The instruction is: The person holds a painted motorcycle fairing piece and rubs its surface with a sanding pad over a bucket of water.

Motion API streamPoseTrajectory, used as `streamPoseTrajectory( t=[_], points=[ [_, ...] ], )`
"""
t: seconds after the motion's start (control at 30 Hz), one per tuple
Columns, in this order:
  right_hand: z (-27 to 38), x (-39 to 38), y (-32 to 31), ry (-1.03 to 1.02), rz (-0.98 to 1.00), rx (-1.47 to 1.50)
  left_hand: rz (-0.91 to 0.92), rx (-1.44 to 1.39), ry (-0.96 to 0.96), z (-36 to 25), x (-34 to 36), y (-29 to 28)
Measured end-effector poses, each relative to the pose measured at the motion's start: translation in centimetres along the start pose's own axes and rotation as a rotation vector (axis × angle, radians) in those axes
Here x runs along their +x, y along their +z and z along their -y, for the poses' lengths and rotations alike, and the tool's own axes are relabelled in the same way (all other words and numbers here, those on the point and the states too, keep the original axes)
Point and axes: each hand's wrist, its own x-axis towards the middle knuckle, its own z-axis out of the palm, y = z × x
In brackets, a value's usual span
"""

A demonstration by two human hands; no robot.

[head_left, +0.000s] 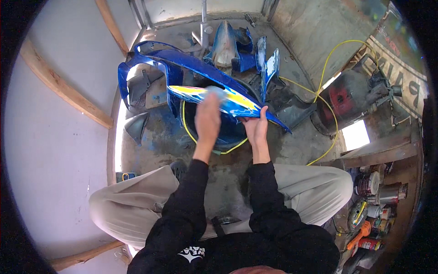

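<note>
A long blue plastic motorcycle body panel, with yellow, white and red patches of layered paint along its near side, lies slantwise before me. My right hand grips its near edge toward the right end, fingers beneath and thumb up at the side. Over the multicoloured patch, my left hand is smeared by motion. At its fingertips shows a blurred grey-blue piece, pressed to the paint; what it is I cannot make out. Beneath the panel stands a dark round tub, partly hidden by it.
More body panels lie at the back, with a loose dark piece at left. A yellow hose curls past a dark red tank. Several cans fill a shelf at right. A pale wall bounds the left.
</note>
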Motion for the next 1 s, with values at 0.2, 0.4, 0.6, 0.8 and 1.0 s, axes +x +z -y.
streamPoseTrajectory(
  t=[0.2, 0.4, 0.6, 0.8, 1.0],
  points=[
    [-0.3, 0.5, -0.6, 0.032, -0.023, 0.049, 0.208, -0.172, 0.220, -4.7, -4.1, 2.0],
    [0.3, 0.0, 0.6, 0.099, -0.019, 0.066, 0.116, -0.089, -0.117, 1.2, 3.3, -2.0],
    [-0.2, 1.2, -1.8, 0.056, -0.006, 0.036, 0.166, 0.164, 0.165, -5.1, -2.7, 2.8],
    [0.4, 0.3, -1.4, 0.081, -0.004, 0.098, 0.004, 0.242, -0.060, 1.3, 1.2, -1.3],
    [-0.3, 0.2, -0.1, 0.090, -0.045, 0.073, 0.023, 0.108, 0.041, -2.9, -1.7, 1.7]
  ],
)
